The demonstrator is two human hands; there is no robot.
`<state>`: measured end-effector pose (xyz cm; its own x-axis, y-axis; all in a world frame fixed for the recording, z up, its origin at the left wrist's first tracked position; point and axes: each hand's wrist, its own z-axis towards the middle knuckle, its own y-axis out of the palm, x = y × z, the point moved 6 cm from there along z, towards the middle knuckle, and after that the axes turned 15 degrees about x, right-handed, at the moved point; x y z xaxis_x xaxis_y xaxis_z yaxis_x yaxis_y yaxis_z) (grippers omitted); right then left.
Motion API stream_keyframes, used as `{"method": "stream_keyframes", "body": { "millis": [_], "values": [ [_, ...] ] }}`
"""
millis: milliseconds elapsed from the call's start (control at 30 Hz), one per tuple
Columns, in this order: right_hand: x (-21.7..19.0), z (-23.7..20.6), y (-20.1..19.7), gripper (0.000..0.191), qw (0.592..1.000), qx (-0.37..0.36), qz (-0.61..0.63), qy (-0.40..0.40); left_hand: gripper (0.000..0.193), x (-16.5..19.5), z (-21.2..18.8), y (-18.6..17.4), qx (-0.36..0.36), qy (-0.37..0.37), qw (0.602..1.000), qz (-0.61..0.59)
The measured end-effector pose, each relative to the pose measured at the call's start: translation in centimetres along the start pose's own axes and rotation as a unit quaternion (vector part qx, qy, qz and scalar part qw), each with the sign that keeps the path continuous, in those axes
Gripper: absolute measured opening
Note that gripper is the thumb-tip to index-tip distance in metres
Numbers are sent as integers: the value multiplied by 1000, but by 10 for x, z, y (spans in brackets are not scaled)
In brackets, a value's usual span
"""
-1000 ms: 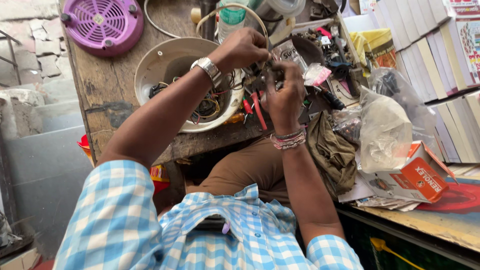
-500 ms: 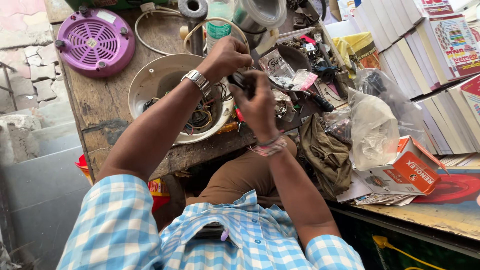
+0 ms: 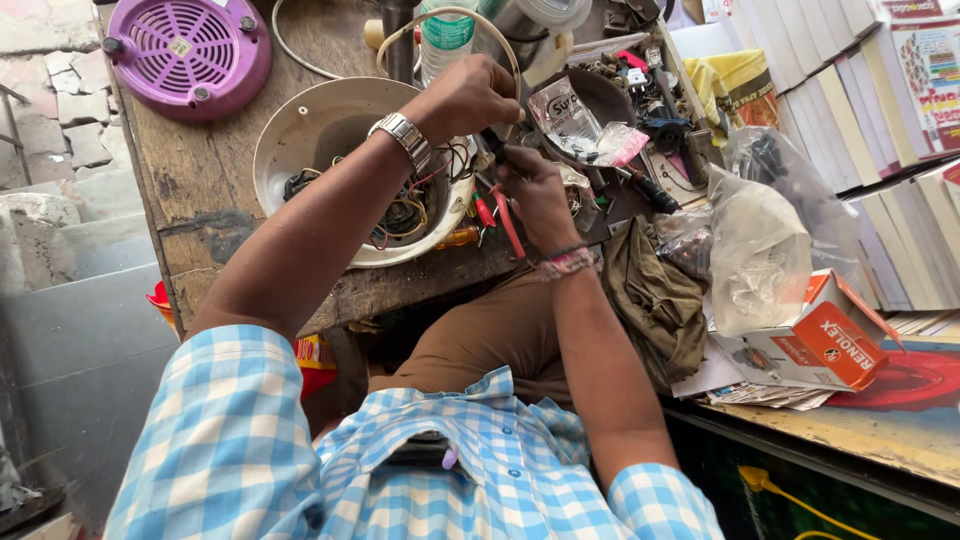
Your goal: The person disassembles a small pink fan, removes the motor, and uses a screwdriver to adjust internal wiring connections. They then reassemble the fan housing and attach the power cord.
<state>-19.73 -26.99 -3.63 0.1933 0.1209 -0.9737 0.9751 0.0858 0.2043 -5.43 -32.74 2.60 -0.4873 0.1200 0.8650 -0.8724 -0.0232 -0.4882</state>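
Left hand [image 3: 470, 95] curled tight, pinching something dark, too small to tell, at right rim of white round housing [image 3: 300, 130]. Right hand [image 3: 535, 195] just beside rim, fist gripping red-handled pliers [image 3: 505, 220]. Purple fan grille [image 3: 190, 50] left of housing.

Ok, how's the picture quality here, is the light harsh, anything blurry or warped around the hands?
Head view: soft daylight, no hard shadows or strong glare; the left hand and right hand are reasonably sharp over the white round housing; the small part between them is too tiny to make out; the wide lens bends the stacked books at the right edge, and the checked shirt looms large.
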Motion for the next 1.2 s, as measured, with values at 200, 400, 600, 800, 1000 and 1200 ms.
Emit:
{"method": "stream_keyframes", "body": {
  "millis": [200,400,600,800,1000,1200],
  "values": [
    [-27,-12,4,21,952,175,-209,-143,21,0,1,0,5,-1,999,42],
    [-89,-54,28,27,752,127,-414,-497,24,-1,0,0,14,4,996,82],
    [-84,-36,35,35,789,107,-409,-446,28,-5,8,-5,26,-2,1000,17],
    [-65,-24,37,40,751,192,-468,-424,24,-8,10,-7,44,1,999,-3],
    [-50,-22,15,42,812,213,-353,-413,18,-6,11,-4,32,8,999,-26],
    [-53,-45,-18,32,776,83,-437,-447,17,-12,10,-5,3,-32,998,-62]
  ]
}}
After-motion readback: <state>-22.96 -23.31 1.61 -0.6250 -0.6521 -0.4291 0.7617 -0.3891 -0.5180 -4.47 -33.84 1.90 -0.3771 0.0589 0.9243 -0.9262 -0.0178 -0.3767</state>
